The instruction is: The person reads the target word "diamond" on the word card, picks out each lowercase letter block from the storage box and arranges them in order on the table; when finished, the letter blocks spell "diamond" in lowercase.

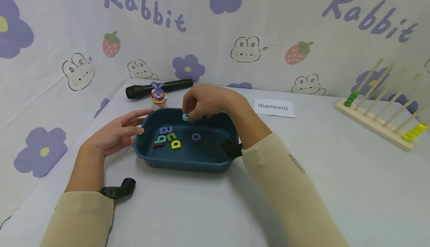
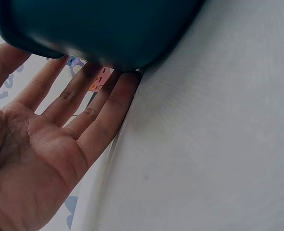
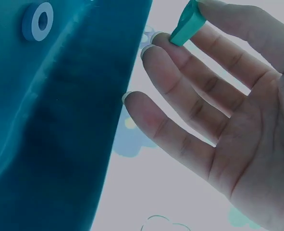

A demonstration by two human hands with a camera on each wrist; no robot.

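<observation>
Grip of right hand [image 1: 211,99]: thumb and fingertips pinched on a small teal-green plastic-looking letter piece [image 3: 189,26] near the far wall of the dark-teal rounded rectangular plastic tray [image 1: 184,166], while left hand [image 1: 120,132], fingers loosely extended, touches the tray's left end, seemingly to steady it.

"Rabbit" is printed twice in purple on the far cloth [image 1: 215,30], once on the left and once on the right. On the table [image 1: 336,187], to the far right of the tray [image 1: 188,166], a white card [image 1: 274,108] reads "diamond". Small dark print on the right sleeve [image 1: 285,176] seems to say "LetsSlim". Inside the tray, a yellow letter [image 1: 176,145] is an "a", a green letter [image 1: 170,135] an "n", and a purple ring [image 1: 196,140] an "o"; a teal letter [image 1: 160,139] may be "b" or "q".
</observation>
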